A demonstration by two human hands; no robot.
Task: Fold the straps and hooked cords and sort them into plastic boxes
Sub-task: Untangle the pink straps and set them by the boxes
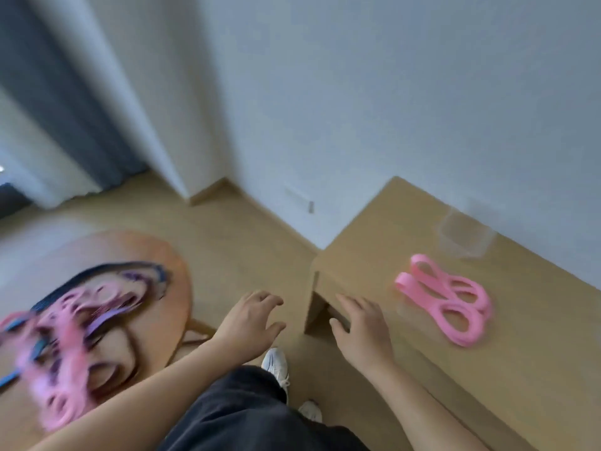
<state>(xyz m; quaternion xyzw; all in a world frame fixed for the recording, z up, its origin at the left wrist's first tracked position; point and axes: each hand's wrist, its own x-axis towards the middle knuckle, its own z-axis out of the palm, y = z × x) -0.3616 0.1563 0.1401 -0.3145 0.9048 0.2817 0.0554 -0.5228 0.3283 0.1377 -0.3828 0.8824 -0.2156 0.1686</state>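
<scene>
In the head view, the left hand (pixel 250 320) is near the middle, fingers spread, and its grip holds nothing. The right hand (pixel 361 333) is just beside it, toward 4 o'clock, over the near corner of the long light-brown wooden surface (pixel 536 369); its grip is loose and holds nothing too. The folded pink flat straps (pixel 445 307) lie on that surface at 3 o'clock, looped neatly side by side, likely set there to wait for a box. The small clear plastic box (pixel 465 236) stands just past them by the wall (pixel 390 92) at 2 o'clock, close so folded things can go in. At 8 o'clock a messy pile of pink, purple and blue straps and cords (pixel 74 330) sits on a round orange-brown wooden surface (pixel 156 255); these look not folded yet. The pile is very blurry, so I cannot tell straps from hooked cords, and the picture edge cuts part of it off. The box is faint, so I cannot tell what is inside.
</scene>
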